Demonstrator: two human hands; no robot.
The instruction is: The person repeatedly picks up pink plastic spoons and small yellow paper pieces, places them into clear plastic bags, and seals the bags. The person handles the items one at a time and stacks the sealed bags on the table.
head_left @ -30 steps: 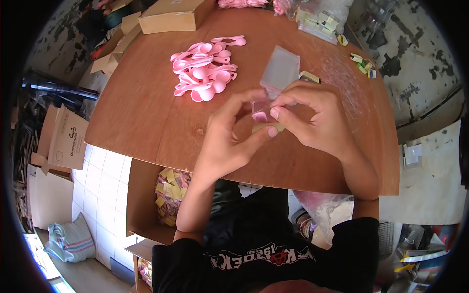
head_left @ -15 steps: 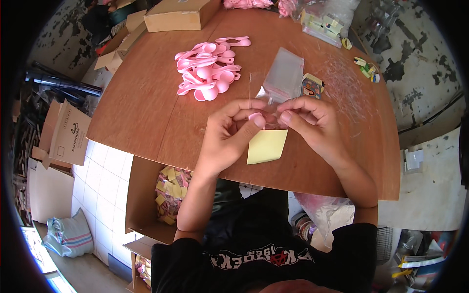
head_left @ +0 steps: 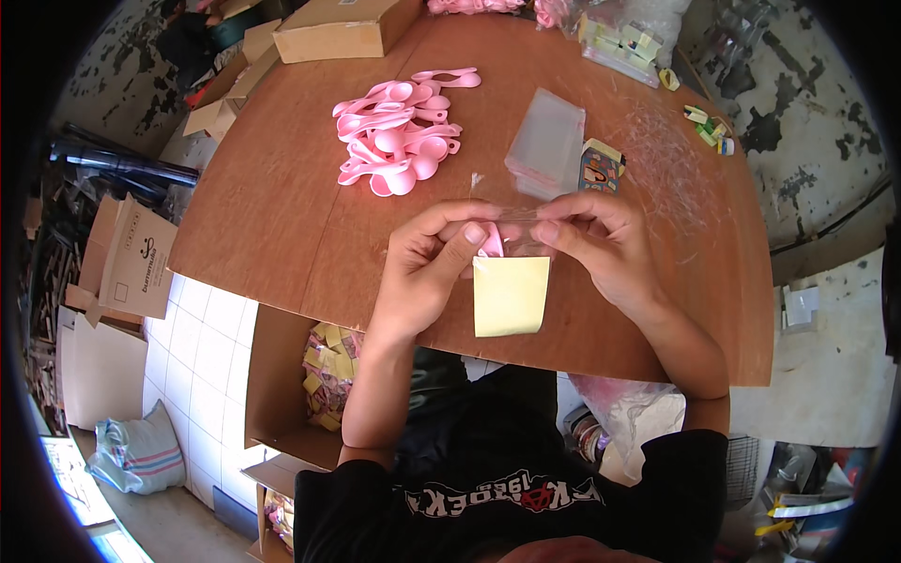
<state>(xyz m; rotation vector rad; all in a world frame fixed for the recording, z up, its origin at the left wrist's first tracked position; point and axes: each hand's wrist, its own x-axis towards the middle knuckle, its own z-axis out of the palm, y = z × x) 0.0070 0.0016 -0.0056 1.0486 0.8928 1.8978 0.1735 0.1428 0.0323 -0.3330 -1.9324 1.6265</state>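
Observation:
Between my two hands is a small clear plastic bag (head_left: 518,232), pinched along its upper edge. A pale yellow card (head_left: 511,296) hangs in its lower part, below my fingers. Part of a pink spoon (head_left: 493,240) shows at the bag's left side, beside my left thumb; the rest of it is hidden. My left hand (head_left: 427,267) is closed on the bag's left corner. The right corner is gripped between the thumb and fingers of my right hand (head_left: 605,246). Just beyond lies a stack of clear bags (head_left: 547,141), with a small patterned box (head_left: 601,167) beside it.
A heap of pink spoons (head_left: 399,136) lies left of centre on the brown table (head_left: 272,206). Tangled clear strips (head_left: 666,169) spread at the right. A closed cardboard box (head_left: 343,28) stands at the back. Below the front edge, an open carton (head_left: 282,375) holds packets with yellow cards.
The bag with the yellow card has swung upright and now hangs straighter, slightly lower. Both hands keep their pinch, the bag's top edge drawn taut between them.

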